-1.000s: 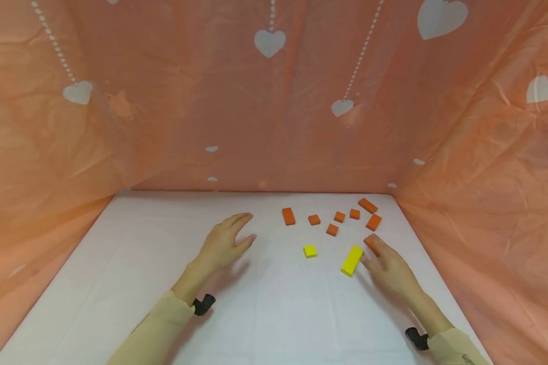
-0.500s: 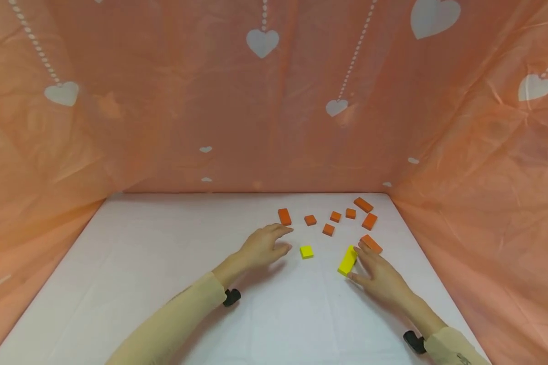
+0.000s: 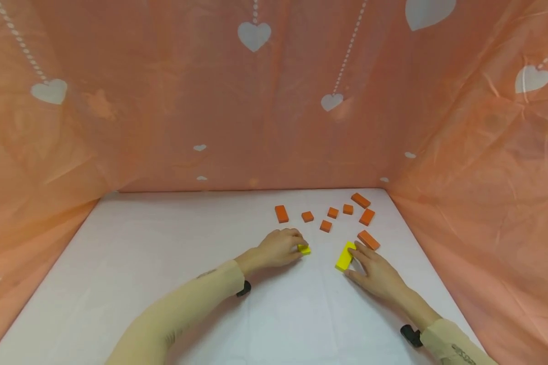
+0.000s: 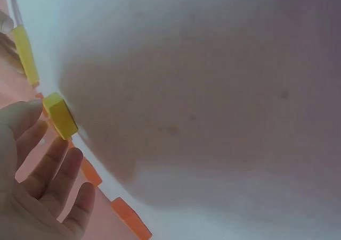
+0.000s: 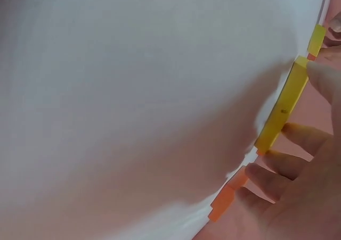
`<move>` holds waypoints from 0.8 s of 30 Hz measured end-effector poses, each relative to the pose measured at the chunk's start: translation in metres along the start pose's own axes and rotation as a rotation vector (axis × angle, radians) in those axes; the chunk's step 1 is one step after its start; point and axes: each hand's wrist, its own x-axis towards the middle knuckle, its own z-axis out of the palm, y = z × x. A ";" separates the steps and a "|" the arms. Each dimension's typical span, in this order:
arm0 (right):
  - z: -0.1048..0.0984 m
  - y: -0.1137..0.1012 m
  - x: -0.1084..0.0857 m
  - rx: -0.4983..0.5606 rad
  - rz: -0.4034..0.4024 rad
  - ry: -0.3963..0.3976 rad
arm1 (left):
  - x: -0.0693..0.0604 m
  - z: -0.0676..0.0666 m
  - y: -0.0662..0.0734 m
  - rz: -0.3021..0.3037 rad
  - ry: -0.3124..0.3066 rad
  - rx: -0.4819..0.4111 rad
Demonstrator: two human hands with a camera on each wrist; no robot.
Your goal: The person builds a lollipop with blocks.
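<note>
Left hand [image 3: 280, 248] pinching the yellow square [image 3: 306, 250] here, thumb on one side, fingers curled in on the other, the little finger standing loosely clear in the left wrist view! And the right hand [image 3: 381, 276] has the yellow bar [image 3: 344, 257], thumb at the near end, index finger well along towards the far one, so it's a grasp spanning much of the length. Judging by that, the step in hand is securing both yellow pieces, and the next move would call for an even squeeze at each side, with neither piece twisting. Look at the pose: left forearm stretched towards two o'clock, right forearm angled towards ten, both palms low over the white table [image 3: 274, 319]. The square sits at nine o'clock of the bar, a gap between them. Moving outward, an orange bar [image 3: 368, 240] lies at two o'clock of the yellow bar, right by the right fingertips; whether they touch it, I can't tell. Beyond the left hand, an orange square [image 3: 307, 217] is at twelve o'clock of the yellow one, an orange block [image 3: 281, 214] at eleven, more orange pieces [image 3: 333, 213] scattered towards one, and the curtain [image 3: 237, 116] rises behind everything!
</note>
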 end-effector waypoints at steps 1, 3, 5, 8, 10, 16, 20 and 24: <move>0.000 0.000 0.001 -0.005 -0.006 0.003 | 0.000 -0.001 0.000 0.003 -0.002 0.006; -0.001 0.000 0.003 -0.011 -0.017 0.010 | 0.001 -0.002 -0.001 0.014 0.000 0.011; -0.001 -0.001 0.004 -0.014 -0.022 0.011 | 0.002 -0.002 -0.002 0.026 0.006 0.014; -0.001 -0.001 0.006 -0.009 -0.012 0.002 | 0.004 -0.001 -0.002 0.047 0.016 0.005; -0.001 -0.001 0.007 -0.003 0.001 -0.009 | 0.004 0.000 -0.001 0.057 0.022 -0.001; 0.000 0.000 0.010 0.008 0.023 -0.027 | 0.004 0.001 0.000 0.039 0.021 -0.049; -0.001 -0.001 0.011 0.011 0.034 -0.021 | 0.004 0.002 -0.001 0.027 0.014 -0.091; -0.001 -0.002 0.012 0.038 0.062 -0.026 | 0.005 0.003 0.000 0.021 0.012 -0.111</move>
